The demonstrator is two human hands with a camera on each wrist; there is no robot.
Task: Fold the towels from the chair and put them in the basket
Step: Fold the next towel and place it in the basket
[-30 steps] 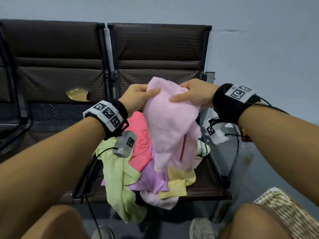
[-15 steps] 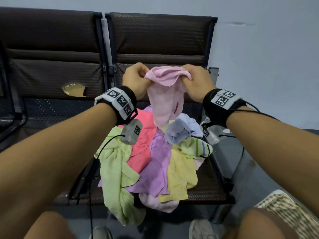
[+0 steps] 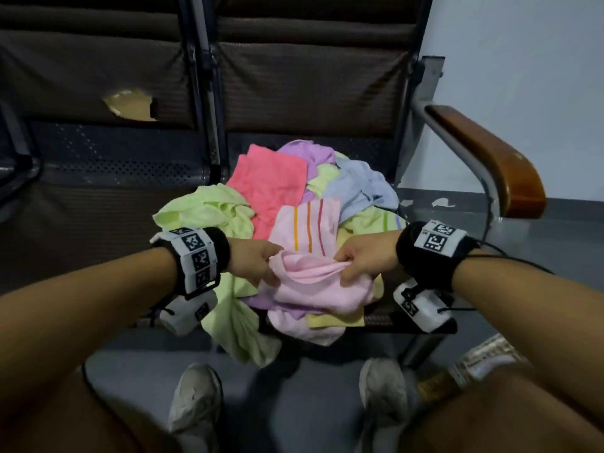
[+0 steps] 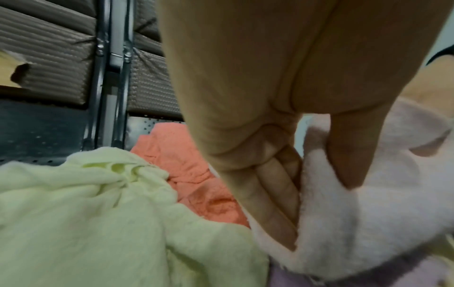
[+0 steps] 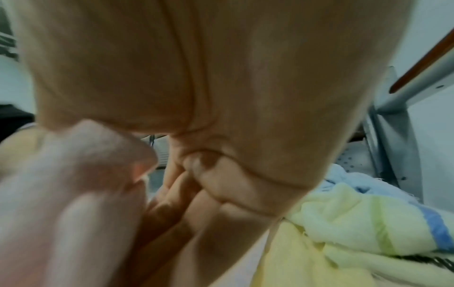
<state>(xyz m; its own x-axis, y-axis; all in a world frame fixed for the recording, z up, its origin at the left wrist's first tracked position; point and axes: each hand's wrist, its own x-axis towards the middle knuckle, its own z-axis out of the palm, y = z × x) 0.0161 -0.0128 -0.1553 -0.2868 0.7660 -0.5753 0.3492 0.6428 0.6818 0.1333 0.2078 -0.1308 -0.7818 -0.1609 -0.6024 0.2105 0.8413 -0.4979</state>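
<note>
A light pink towel (image 3: 310, 282) with orange and red stripes lies on top of the towel pile on the dark chair seat (image 3: 385, 318). My left hand (image 3: 258, 264) pinches its near left edge, thumb on top and fingers (image 4: 272, 202) under the pink towel (image 4: 356, 213). My right hand (image 3: 359, 263) pinches the near right edge, and the pink towel (image 5: 73, 194) fills the left of the right wrist view. The far half with the stripes lies spread over the pile. No basket is in view.
The pile holds a green towel (image 3: 209, 210), a coral one (image 3: 268, 188), a lilac one (image 3: 304, 152), a blue one (image 3: 362, 184) and a yellow one (image 3: 333, 320). A wooden armrest (image 3: 487, 158) stands at the right. My shoes (image 3: 196, 397) are on the grey floor below.
Both hands have come down from chest height with the pink towel and lowered it onto the pile. The camera has tipped downward.
</note>
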